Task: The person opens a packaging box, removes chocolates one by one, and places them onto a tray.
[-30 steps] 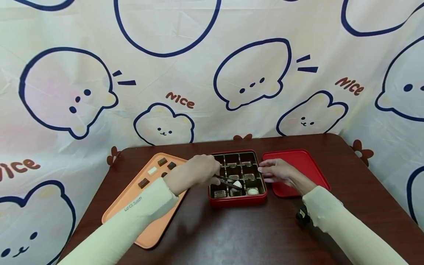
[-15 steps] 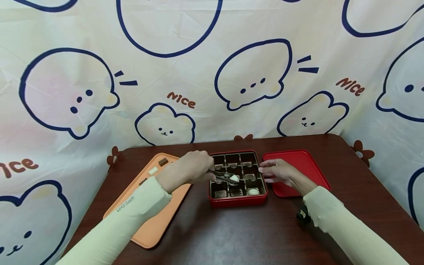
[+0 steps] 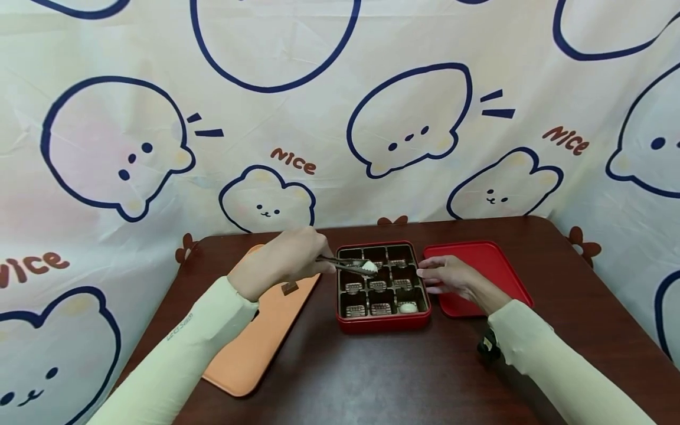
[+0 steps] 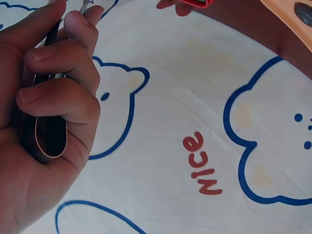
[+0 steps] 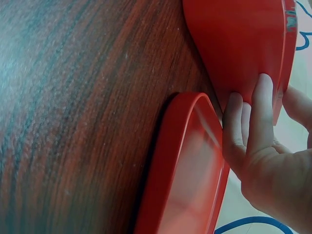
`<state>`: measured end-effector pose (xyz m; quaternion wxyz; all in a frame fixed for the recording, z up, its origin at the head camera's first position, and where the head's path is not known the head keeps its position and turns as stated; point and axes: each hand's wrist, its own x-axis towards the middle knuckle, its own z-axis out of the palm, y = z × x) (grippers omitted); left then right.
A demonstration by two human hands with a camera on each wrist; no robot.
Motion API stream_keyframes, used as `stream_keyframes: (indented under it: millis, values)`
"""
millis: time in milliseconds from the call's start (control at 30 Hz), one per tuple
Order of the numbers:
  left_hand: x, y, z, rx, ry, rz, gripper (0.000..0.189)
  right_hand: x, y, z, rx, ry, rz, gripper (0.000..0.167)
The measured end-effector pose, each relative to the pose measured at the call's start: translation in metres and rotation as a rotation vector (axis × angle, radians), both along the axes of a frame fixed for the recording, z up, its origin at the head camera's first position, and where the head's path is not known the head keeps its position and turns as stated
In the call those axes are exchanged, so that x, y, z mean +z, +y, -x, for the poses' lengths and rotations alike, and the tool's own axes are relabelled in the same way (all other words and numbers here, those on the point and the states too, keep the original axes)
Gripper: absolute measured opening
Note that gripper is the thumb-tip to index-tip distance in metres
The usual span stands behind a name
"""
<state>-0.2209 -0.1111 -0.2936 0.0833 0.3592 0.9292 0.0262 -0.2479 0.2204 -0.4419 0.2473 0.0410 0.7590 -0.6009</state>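
In the head view my left hand [image 3: 284, 260] holds dark tongs [image 3: 336, 263], their bent end against the palm in the left wrist view. Between the tong tips is a small white chocolate-like piece [image 3: 369, 267], over the back part of a red box [image 3: 382, 324] with a gold-brown divided insert. A rounded white piece [image 3: 408, 308] lies in the front right compartment. My right hand [image 5: 278, 180] touches the box's right side, fingers nearly straight along its red wall [image 5: 234, 44] and thumb by the rim.
An orange tray [image 3: 239, 366] lies on the left, partly under my left arm; a brown square piece [image 3: 290, 288] shows on it. To the box's right sits a red lid [image 3: 486, 274]. A printed curtain [image 3: 329, 195] hangs behind the brown table [image 3: 340, 378].
My left hand has moved left and back, lifting the tongs and white piece from the box's front middle compartment toward its back. My right hand stays at the box's side.
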Motion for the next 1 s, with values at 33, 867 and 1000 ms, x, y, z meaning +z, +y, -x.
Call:
stream_keyframes:
  millis: [33, 867, 1000]
  values:
    - [0.001, -0.002, 0.000, 0.003, -0.002, -0.004, 0.018, 0.000, 0.000, 0.000, 0.004, 0.002, 0.001, 0.057]
    - [0.002, -0.064, 0.012, 0.141, -0.075, -0.001, 0.013, -0.001, 0.001, 0.002, -0.005, 0.002, 0.018, 0.059]
    - [-0.001, -0.076, 0.010, 0.162, -0.070, -0.008, 0.014, -0.002, 0.001, 0.003, -0.002, 0.005, 0.018, 0.059]
